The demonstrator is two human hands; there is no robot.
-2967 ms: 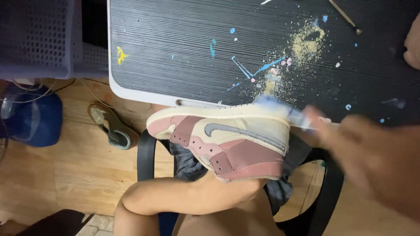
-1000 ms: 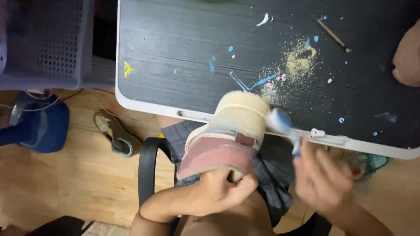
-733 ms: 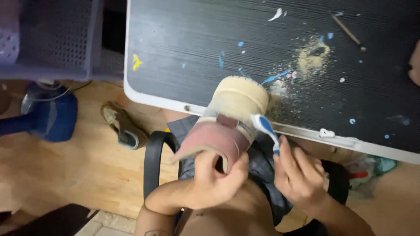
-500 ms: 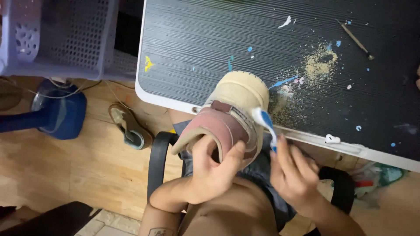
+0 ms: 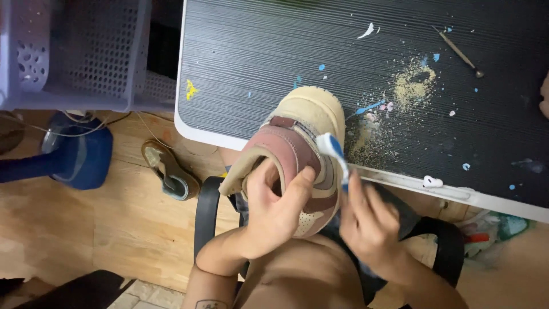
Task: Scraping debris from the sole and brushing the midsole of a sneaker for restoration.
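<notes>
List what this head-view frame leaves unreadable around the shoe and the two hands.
- Toothbrush: handle hidden inside the blurred right hand.
- Sneaker: sole faces away; the left hand covers the collar opening.
- Thin stick tool on the table: too small to identify.
- Someone's skin at the right edge: cut off.

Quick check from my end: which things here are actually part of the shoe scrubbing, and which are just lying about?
In use:
left hand gripping the pink and cream sneaker
right hand holding the blue and white toothbrush against it

Lying about:
thin stick tool on the paint-spattered table
sandal
blue dumbbell
lilac basket
</notes>
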